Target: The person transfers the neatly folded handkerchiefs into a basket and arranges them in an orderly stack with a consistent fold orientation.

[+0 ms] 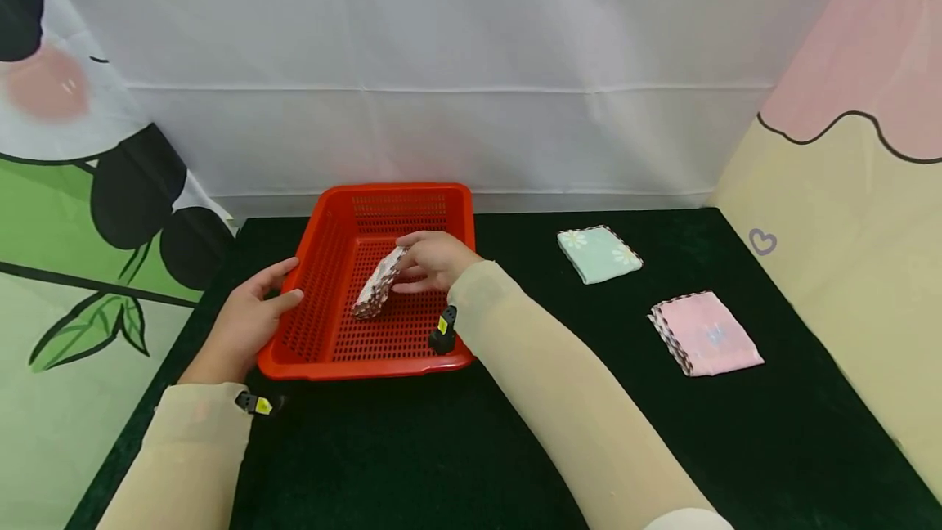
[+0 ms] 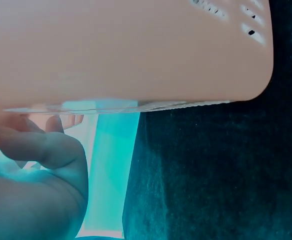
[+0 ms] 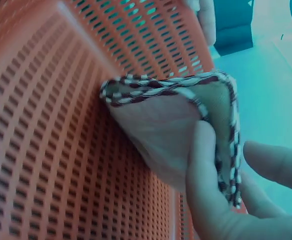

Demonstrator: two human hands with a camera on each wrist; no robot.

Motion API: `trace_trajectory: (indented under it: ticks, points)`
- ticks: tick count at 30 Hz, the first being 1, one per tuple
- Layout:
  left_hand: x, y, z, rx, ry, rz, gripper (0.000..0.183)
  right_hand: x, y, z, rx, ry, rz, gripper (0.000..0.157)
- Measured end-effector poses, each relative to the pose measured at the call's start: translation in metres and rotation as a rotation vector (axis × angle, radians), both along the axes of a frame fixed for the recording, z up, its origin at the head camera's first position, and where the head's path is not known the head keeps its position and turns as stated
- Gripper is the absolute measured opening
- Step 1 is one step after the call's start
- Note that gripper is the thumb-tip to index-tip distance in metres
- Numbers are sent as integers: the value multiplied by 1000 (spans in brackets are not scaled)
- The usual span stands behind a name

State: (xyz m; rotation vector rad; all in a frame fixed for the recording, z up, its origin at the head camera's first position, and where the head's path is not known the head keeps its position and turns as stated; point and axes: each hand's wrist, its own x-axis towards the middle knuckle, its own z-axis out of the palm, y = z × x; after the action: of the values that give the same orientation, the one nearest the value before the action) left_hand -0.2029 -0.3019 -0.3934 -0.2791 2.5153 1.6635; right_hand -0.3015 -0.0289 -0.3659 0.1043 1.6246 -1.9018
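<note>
My right hand (image 1: pixel 434 262) pinches a small folded cloth (image 1: pixel 379 285) inside a red plastic basket (image 1: pixel 368 370). The cloth is pale with a brown-and-white checked edge, and stands tilted, its lower end close over the basket floor. In the right wrist view, fingers and thumb lie on opposite sides of the cloth (image 3: pixel 156 125) near one end. My left hand (image 1: pixel 250 319) grips the basket's left rim, its thumb over the inner side. The left wrist view shows the basket's outer wall (image 2: pixel 126 55) beside the left hand (image 2: pixel 41 165), with part of the fingers hidden.
Two more folded cloths lie on the dark green table (image 1: pixel 412 448) to the right: a mint one (image 1: pixel 599 256) with flowers towards the back and a pink one (image 1: pixel 710 334) nearer. A white curtain (image 1: pixel 441 137) stands behind the basket, with printed panels at both sides.
</note>
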Motion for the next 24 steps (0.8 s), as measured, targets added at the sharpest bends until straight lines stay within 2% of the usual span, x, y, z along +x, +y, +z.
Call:
trace_trajectory:
  ticks: [3,6,17,24]
  points:
    - [0,0,0,-5,1,2,65,0,6,1,68,43,15,49]
    - [0,0,1,-4,-2,4,65,1,12,5,73,64,17,48]
    - [-1,-1,1,1,-20,13,64,15,41,33,-84,86,25,47]
    - [0,0,1,13,-17,3,64,24,75,33,-121,131,16,52]
